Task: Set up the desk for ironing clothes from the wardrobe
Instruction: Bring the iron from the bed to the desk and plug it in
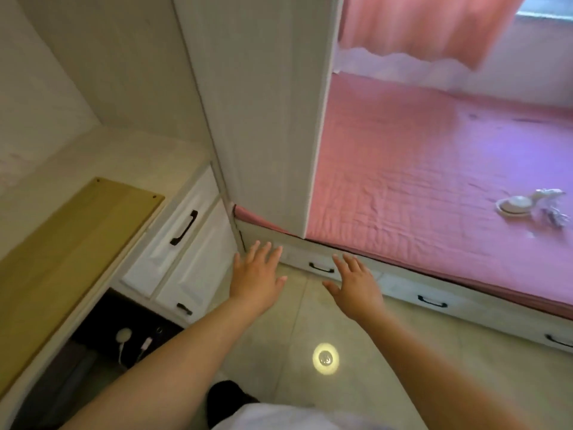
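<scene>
Left hand and right hand, both spread and empty (nothing held); the tabletop lies left of them, so reaching onward risks striking the wardrobe panel ahead.

**Desk, bed and floor in front of me**

The desk runs along my left, pale and wood-grained. A yellow wooden board lies flat on it, along its front edge, with two small screw holes near the board's far end. The rest of the desk top toward the back wall is bare surface.

To my right, the bed carries a pink quilted cover. Near its right edge lies a small white round object, with a bundle of white cord touching it.

The floor is pale glossy tile, with a round reflection of light between my forearms.
</scene>
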